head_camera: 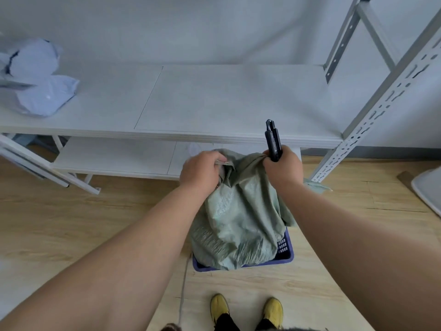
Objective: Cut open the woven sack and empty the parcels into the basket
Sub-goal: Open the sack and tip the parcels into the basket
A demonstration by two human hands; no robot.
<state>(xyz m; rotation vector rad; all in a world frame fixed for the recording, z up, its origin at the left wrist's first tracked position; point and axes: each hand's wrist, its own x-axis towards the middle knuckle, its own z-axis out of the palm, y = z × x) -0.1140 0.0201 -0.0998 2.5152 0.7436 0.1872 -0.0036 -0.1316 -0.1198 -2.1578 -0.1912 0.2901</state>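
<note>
A grey-green woven sack point(241, 218) hangs upright over a blue plastic basket point(285, 255) on the floor, its lower part inside the basket. My left hand point(201, 172) grips the sack's upper left edge. My right hand point(282, 167) grips the upper right edge together with a black utility knife point(273, 139), whose tip points up. No parcels show inside the basket; the sack hides its contents.
A white shelf rack point(214, 101) stands right behind the basket, with a lower shelf point(114, 156). Light blue plastic parcels point(40, 77) lie at the shelf's far left. A perforated upright post point(372, 115) rises at right. My yellow shoes point(245, 309) stand on the wooden floor below.
</note>
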